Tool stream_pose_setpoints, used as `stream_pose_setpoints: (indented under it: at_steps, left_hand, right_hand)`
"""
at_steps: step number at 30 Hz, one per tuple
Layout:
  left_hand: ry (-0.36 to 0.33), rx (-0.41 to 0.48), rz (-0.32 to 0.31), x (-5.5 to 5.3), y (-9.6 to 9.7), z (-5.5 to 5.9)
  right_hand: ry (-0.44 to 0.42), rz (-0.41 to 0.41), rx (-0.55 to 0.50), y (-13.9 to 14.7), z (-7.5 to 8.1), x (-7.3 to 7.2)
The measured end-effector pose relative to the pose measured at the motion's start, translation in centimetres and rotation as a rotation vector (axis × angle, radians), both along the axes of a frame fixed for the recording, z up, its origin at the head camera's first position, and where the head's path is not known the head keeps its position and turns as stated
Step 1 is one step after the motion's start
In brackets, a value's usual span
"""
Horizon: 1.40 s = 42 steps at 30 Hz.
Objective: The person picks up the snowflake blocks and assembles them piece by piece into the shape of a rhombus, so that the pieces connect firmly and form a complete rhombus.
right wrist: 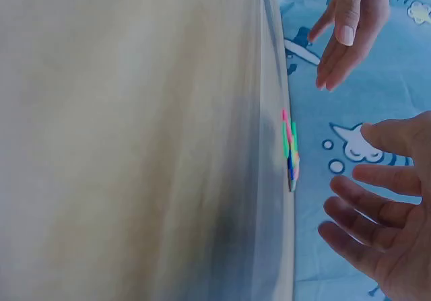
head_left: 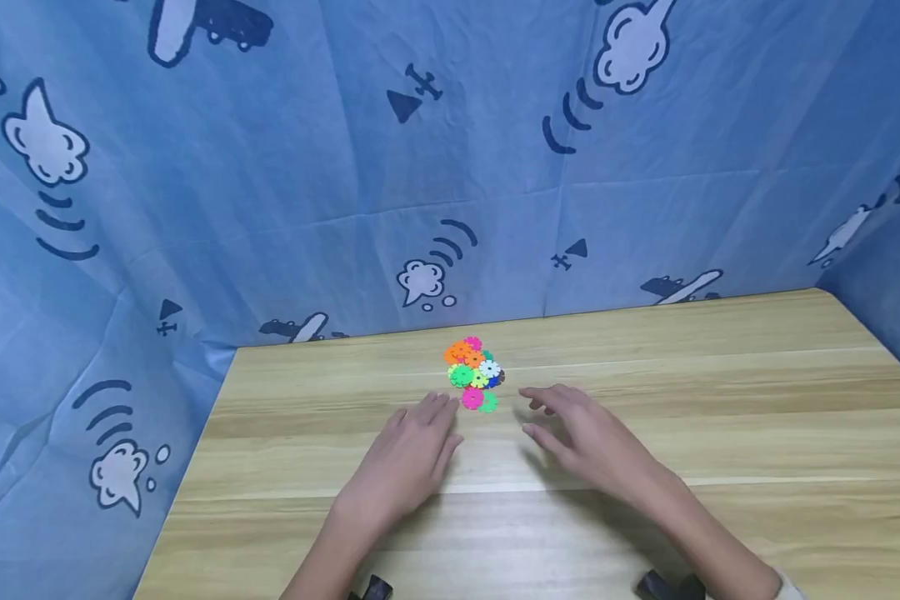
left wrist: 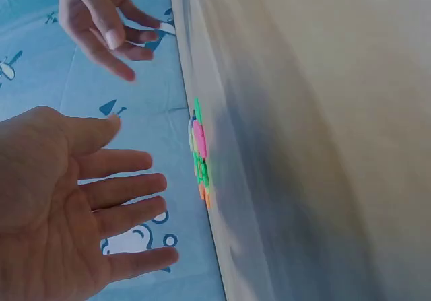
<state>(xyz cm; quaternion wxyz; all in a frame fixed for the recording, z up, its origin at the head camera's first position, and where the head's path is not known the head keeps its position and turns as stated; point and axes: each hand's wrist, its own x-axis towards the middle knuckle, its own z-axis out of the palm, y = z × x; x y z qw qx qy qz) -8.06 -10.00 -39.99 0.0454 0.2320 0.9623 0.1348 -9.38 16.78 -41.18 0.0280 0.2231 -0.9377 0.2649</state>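
Note:
A small pile of colourful notched plastic discs (head_left: 462, 375) lies on the wooden table, in pink, orange, green, yellow, white and blue. My left hand (head_left: 412, 454) is just left of the pile and nearer to me, its fingers extended and holding nothing. On the other side, my right hand (head_left: 588, 437) hovers with loosely bent fingers and nothing in its grasp. Both wrist views show the discs edge-on, the pink disc (left wrist: 199, 139) among them, apart from the fingers. In the right wrist view my right hand (right wrist: 387, 213) has its fingers spread.
The wooden table (head_left: 720, 392) has a light striped grain. Behind it and at both sides hangs a blue curtain (head_left: 450, 167) printed with clouds and planes. Black objects (head_left: 663, 586), only partly seen, show at the bottom edge near the forearms.

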Motion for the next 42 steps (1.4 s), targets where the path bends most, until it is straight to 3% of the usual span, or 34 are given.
stream_pose_setpoints:
  at_steps: [4,10,19,27,36,37,42]
  left_hand:
    - [-0.033,0.017,-0.007,-1.0,0.6,0.1]
    - [-0.11,0.011,-0.014,-2.2,1.8,0.0]
    - [-0.182,0.0,0.03,-3.3,2.1,-0.3]
    - [-0.142,0.074,0.033,-3.5,2.1,-0.1]
    - [-0.158,0.118,0.053,-4.2,2.1,-0.1]
    - [-0.136,0.122,0.04,-4.4,2.0,-0.7]
    - [-0.123,0.125,0.037,-4.7,2.1,-0.5]
  right_hand:
    - [-0.102,0.019,-0.059,-0.4,-0.3,-1.7]
    - [-0.23,0.049,-0.062,-1.5,-0.5,-3.6]
    - [-0.379,0.058,-0.15,-2.8,-1.1,-5.7]
    - [-0.438,-0.01,-0.171,-3.6,-1.5,-6.8]
    - [-0.448,-0.097,-0.093,-5.2,-1.0,-7.0]
    - [-0.446,-0.103,-0.083,-5.2,-1.0,-7.0]
    - [-0.465,-0.124,-0.052,-5.4,-0.9,-7.2]
